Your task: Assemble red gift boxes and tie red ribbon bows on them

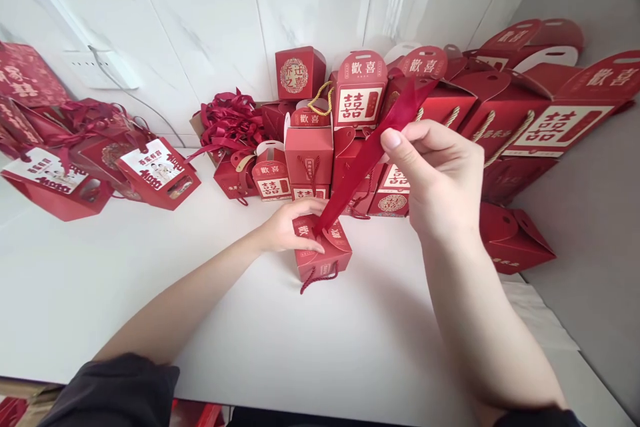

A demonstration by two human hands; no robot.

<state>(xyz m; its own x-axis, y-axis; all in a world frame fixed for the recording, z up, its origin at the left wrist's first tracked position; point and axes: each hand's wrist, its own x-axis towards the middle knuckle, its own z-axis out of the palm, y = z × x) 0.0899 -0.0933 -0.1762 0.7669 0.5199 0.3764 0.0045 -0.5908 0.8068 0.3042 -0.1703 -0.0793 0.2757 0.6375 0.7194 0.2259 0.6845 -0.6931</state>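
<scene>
While the left hand point(290, 227) lies with fingers curled over the small red box point(323, 252) near the table point(150, 293) middle, the right hand point(440, 180) pinches a red ribbon point(365, 160). The ribbon's long axis slants from the box top up toward the far right corner.

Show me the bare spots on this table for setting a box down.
Bare white tabletop spreads left of the left hand and small red paper box, and in front of it. The wall side is crowded with stacked red gift boxes.
</scene>
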